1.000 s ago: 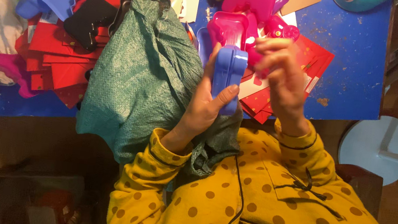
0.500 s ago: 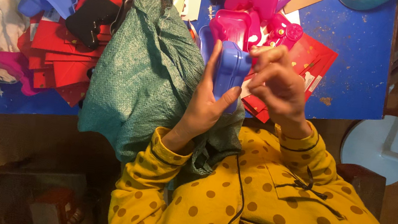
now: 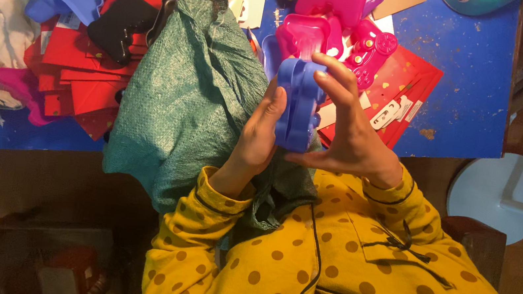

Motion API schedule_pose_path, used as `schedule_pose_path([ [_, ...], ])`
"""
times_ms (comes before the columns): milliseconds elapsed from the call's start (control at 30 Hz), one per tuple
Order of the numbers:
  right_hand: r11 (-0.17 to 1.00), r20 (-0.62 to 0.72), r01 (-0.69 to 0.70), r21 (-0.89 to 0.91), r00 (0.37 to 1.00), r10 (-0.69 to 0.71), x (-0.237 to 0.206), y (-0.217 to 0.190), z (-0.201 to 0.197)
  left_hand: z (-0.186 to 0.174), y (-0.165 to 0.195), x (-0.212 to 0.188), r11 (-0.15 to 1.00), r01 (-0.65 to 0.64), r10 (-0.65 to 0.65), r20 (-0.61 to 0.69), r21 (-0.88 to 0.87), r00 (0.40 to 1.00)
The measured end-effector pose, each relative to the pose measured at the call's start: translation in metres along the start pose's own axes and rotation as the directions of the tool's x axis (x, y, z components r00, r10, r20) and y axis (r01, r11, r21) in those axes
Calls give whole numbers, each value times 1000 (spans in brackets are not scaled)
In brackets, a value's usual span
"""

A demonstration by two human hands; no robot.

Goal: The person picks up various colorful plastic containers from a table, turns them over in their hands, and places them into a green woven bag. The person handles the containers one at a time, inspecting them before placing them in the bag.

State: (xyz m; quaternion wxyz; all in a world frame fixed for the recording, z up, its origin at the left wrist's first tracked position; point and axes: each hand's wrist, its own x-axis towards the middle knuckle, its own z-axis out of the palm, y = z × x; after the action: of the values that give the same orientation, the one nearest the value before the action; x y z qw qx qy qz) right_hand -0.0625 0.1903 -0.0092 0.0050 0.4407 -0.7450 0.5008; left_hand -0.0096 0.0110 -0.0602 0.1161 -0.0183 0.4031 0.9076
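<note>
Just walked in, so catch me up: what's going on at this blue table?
A person in a yellow dotted top holds a blue plastic piece upright between the left hand and right hand, above a green woven bag. Pink plastic pieces and red cards lie on the blue table.

Both the left hand (image 3: 261, 137) and right hand (image 3: 349, 138) hold a blue plastic piece (image 3: 298, 105) upright above the green sack (image 3: 181, 97) and blue table (image 3: 470, 73).
</note>
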Motion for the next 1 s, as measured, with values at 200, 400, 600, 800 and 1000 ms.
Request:
schedule_pose_path([
  [200,999,-10,-20,-42,1000,20,-2,-2,-1,8,8,-1,985,-10,12,-9,172,1000],
  [400,997,15,-36,-63,999,37,-4,1,-1,10,7,1,977,-35,25,51,210,998],
  [600,995,33,-57,-77,998,59,-5,3,1,9,4,0,973,-71,60,58,220,997],
  [800,998,66,-56,-34,996,58,-2,8,0,9,2,1,965,-84,67,76,247,995],
  [1000,994,92,-105,16,990,103,-3,8,1,5,5,-1,964,-55,37,72,260,997],
])
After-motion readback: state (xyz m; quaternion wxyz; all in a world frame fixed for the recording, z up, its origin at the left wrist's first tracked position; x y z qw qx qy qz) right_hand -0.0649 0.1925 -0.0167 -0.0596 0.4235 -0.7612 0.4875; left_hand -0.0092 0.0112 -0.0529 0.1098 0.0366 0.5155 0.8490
